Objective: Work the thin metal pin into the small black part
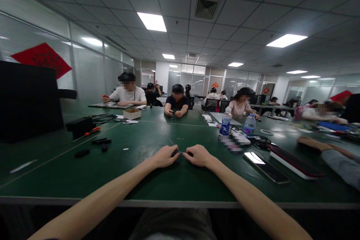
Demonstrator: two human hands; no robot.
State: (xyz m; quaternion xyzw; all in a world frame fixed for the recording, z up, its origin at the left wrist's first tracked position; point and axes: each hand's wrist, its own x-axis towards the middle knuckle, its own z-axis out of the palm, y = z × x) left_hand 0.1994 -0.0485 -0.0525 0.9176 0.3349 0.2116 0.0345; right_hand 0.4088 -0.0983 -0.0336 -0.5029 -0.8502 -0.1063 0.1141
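My left hand [165,156] rests on the green table [152,185], its fingers curled round a small black piece [174,153] whose kind I cannot make out. A short gap to the right, my right hand [198,155] is closed too, with another small dark piece [190,154] partly showing between thumb and fingers. Most of both pieces is hidden by the fingers. Left of my hands lie several loose black parts [82,153] and a small white scrap [125,149].
A screwdriver [92,131] lies left beside a black box [80,126] with cables. Farther back stands a small cardboard box [132,114]. To the right are a phone [267,168], a red-and-white case [295,161] and two bottles [225,123]. A neighbour's arm [329,150] reaches in; people sit opposite.
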